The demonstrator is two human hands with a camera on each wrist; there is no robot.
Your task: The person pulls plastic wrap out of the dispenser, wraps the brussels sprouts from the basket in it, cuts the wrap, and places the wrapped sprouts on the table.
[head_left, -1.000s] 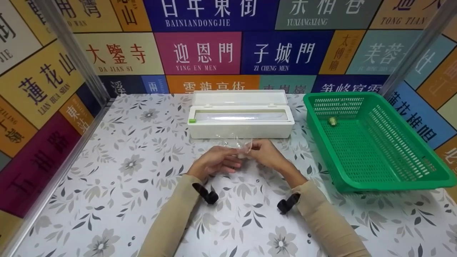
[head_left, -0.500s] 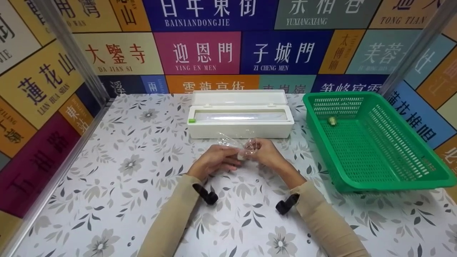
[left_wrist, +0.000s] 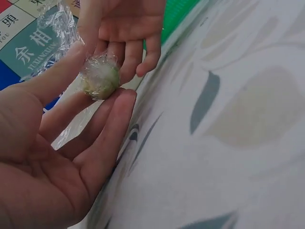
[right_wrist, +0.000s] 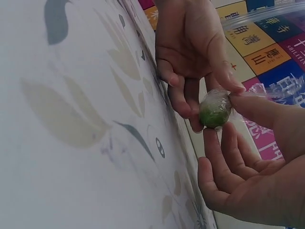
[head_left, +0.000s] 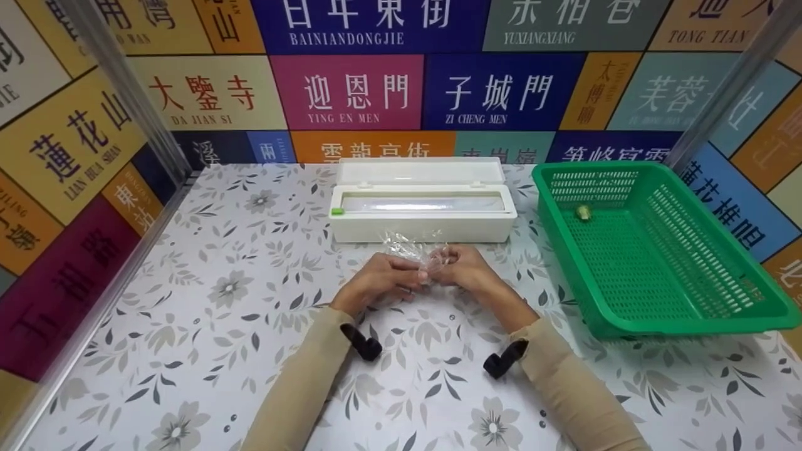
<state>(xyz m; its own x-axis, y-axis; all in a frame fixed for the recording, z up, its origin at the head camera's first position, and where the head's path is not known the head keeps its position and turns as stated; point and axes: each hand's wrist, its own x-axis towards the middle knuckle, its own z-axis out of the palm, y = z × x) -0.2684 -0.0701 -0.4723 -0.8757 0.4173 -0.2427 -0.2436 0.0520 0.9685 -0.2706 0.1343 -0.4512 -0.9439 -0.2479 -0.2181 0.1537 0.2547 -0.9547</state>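
Note:
A small round green item (left_wrist: 101, 80) is covered in clear plastic film (left_wrist: 59, 24) in the left wrist view. My left hand (head_left: 383, 278) pinches it between thumb and fingers. On its other side my right hand (head_left: 468, 269) pinches it and the gathered film with thumb and fingertips. In the right wrist view the green item (right_wrist: 214, 112) shows between both hands' fingertips. Loose film (head_left: 404, 245) sticks up above the hands in the head view, in front of the white box (head_left: 423, 230).
The white box stands with its lid (head_left: 420, 170) raised, a film roll (head_left: 426, 205) inside and a green slider (head_left: 338, 212) at its left. A green basket (head_left: 626, 326) at the right holds one small greenish item (head_left: 583, 213). Printed panels rise behind.
The loose film has bunched up and shifted about the fingertips. My left thumb has come in over the item, and the left fingers have drawn closer. The box and basket have not moved.

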